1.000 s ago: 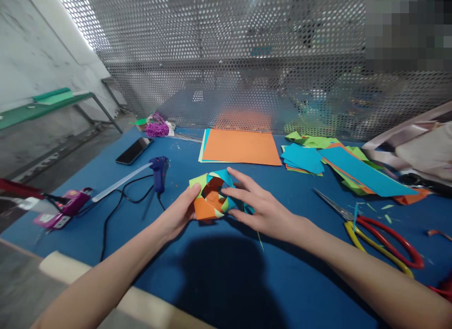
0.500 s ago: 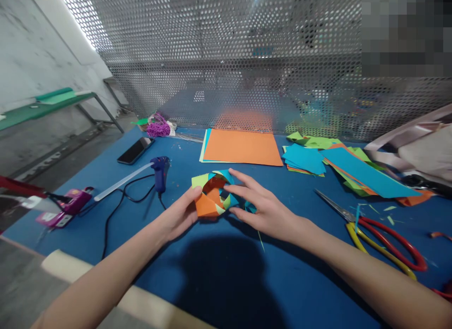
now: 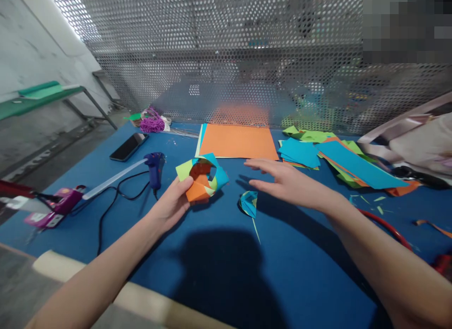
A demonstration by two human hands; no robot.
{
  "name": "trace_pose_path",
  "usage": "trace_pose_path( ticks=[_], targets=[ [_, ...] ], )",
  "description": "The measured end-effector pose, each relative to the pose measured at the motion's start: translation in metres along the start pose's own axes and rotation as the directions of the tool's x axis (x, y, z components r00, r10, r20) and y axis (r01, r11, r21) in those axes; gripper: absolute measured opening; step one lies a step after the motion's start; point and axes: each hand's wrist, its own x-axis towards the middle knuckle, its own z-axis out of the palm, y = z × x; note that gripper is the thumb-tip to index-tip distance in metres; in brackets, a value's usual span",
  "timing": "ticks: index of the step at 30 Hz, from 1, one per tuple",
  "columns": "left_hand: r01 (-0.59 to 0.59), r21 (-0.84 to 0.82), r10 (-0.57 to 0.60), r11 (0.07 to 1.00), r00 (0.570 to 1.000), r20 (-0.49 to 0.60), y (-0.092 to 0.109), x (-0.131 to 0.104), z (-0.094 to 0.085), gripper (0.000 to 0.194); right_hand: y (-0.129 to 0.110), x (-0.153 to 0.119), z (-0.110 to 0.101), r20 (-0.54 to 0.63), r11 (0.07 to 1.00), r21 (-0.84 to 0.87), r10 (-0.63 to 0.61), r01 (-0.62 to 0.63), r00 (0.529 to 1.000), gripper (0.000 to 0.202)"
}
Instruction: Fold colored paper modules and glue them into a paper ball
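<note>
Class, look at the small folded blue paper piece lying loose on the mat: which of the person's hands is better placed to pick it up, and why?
Probably the right hand. It hovers open and empty just above the blue piece, while the left hand is busy gripping the folded paper ring.

No writing, label, brand or number can be read anywhere. The phone (image 3: 128, 146) shows a dark, blank screen. The coloured paper sheets (image 3: 237, 141) are plain.

One folded paper ring (image 3: 202, 177), one glue gun (image 3: 154, 164), one phone (image 3: 128, 146), two hands (image 3: 172, 204).
</note>
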Motion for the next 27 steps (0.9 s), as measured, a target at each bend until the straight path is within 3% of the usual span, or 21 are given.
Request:
trace_pose_path(
  ticks=[2,4,7,11,13,15,17,20,23,27],
  targets=[
    [0.001,0.01,-0.001,1.0,0.999,-0.032,0.001,0.002,-0.002,0.039,0.01,-0.001,-0.003,0.205,1.0,-0.024,-0.002,0.008,0.979,0.045],
    [0.004,0.02,-0.004,1.0,0.999,-0.044,0.001,0.003,-0.003,0.036,0.015,-0.001,0.001,0.306,1.0,-0.015,-0.019,0.025,0.952,0.045],
    [0.0,0.031,0.001,1.0,0.999,-0.044,0.0,0.004,-0.004,0.034,0.013,0.002,0.017,0.289,0.998,-0.003,-0.062,0.065,0.955,0.041],
    [0.011,0.052,-0.007,0.999,0.997,-0.074,0.0,0.003,-0.001,0.04,0.007,0.007,0.034,0.328,0.995,-0.028,-0.085,0.099,0.941,0.017],
    [0.012,0.051,-0.008,0.999,0.998,-0.07,-0.001,0.002,0.0,0.043,0.006,0.009,0.033,0.275,0.999,-0.014,-0.041,0.047,0.961,0.011],
    [-0.01,0.041,0.011,0.999,1.0,-0.028,-0.003,0.003,0.0,0.044,0.005,0.01,0.029,0.152,0.991,0.106,0.07,-0.087,0.986,0.007],
    [-0.037,0.033,0.037,0.999,0.999,0.008,-0.006,0.003,-0.001,0.047,0.003,0.011,0.024,0.046,0.906,0.363,0.216,-0.218,0.975,0.01],
    [-0.053,0.054,0.053,0.997,0.999,-0.002,-0.011,0.003,-0.002,0.059,-0.004,0.013,0.02,-0.005,0.663,0.708,0.348,-0.242,0.938,0.018],
    [-0.089,0.113,0.093,0.99,0.995,-0.032,-0.016,0.001,-0.001,0.076,-0.014,0.015,0.022,-0.026,0.49,0.852,0.395,-0.186,0.918,0.018],
    [-0.142,0.217,0.152,0.966,0.988,-0.034,-0.016,-0.004,0.004,0.082,-0.025,0.015,0.024,0.044,0.274,0.948,0.393,-0.163,0.918,0.03]
  ],
)
